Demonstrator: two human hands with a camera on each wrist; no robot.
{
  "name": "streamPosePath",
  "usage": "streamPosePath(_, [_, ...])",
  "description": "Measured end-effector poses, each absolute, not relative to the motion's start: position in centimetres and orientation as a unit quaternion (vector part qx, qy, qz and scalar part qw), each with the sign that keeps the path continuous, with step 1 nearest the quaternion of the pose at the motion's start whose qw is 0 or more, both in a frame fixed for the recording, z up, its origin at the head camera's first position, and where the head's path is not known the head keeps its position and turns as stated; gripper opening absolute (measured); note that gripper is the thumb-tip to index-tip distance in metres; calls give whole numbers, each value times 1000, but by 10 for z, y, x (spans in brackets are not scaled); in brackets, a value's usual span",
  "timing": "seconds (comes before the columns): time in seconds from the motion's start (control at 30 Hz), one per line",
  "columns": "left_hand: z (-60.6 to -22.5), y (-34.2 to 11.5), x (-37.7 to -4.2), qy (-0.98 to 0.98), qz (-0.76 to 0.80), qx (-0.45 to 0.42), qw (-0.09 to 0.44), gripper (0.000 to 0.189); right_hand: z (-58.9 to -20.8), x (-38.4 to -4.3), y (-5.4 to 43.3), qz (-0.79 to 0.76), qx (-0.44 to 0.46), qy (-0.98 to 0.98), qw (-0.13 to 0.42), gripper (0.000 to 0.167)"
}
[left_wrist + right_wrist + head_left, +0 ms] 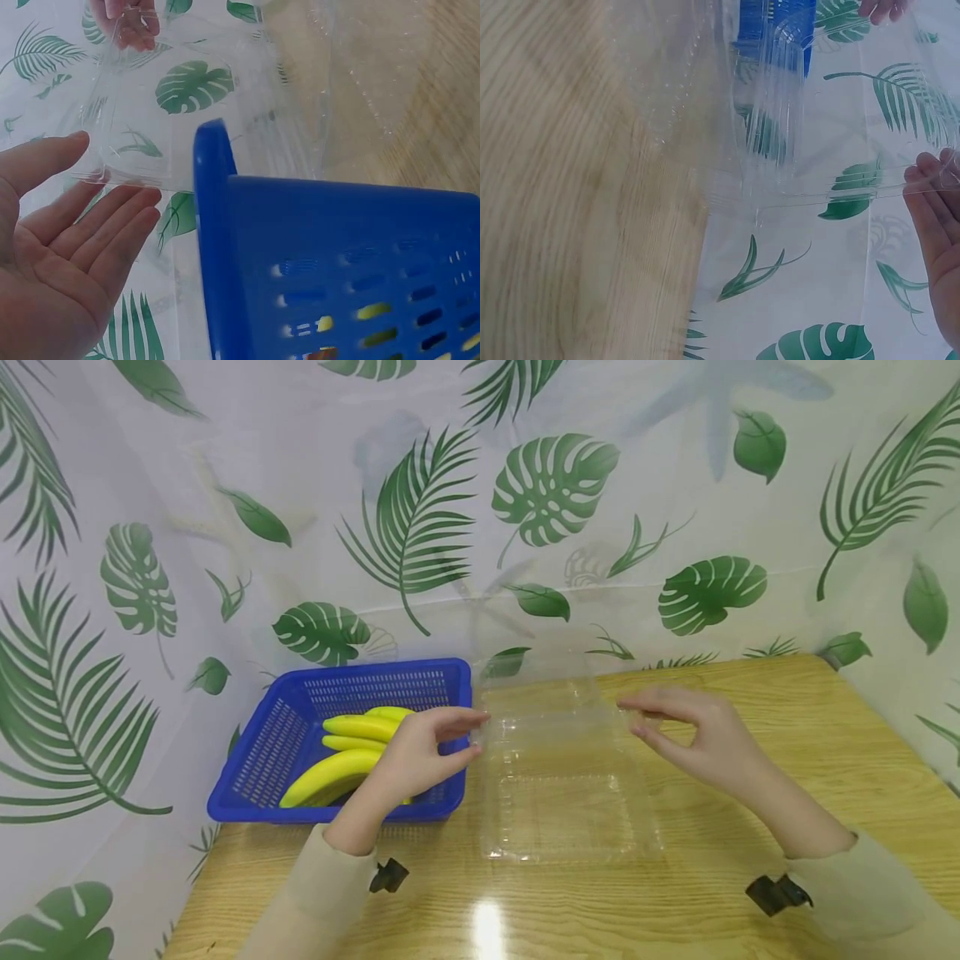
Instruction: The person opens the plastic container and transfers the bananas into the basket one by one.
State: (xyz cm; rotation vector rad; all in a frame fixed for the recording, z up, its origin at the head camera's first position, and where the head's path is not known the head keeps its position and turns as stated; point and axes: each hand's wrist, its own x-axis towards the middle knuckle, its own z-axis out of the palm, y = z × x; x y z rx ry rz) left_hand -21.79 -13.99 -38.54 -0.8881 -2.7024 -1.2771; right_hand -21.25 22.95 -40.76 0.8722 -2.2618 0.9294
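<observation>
A clear plastic clamshell box (562,818) lies on the table with its lid (536,697) raised at the back. At the lid's left edge is my left hand (427,747), its thumb held apart from nearly straight fingers; in the left wrist view the fingertips (139,196) reach behind the plastic. My right hand (701,735) is at the lid's right edge, and the right wrist view shows its extended fingers (930,214) touching a corner. Its thumb stands apart in the head view. Left of the box, a blue basket (375,668) holds several yellow bananas (330,777), partly covered by my left hand.
A wooden table (787,760) carries the box and basket. Behind it and at the sides hangs a white cloth (300,435) with green leaf prints. The basket's right wall stands close beside the box's left side.
</observation>
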Motion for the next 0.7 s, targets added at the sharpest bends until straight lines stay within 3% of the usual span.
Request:
streamPosePath(0.3, [-392, -141, -200, -882, -341, -320, 54, 44, -415, -202, 233, 335, 377, -818, 277, 50])
streamPosePath(0.5, [-402, -142, -194, -888, -291, -344, 91, 44, -425, -194, 236, 323, 409, -801, 294, 29])
streamPosePath(0.7, [-411, -142, -186, -890, -231, -374, 125, 46, -437, -186, 235, 296, 423, -797, 313, 49])
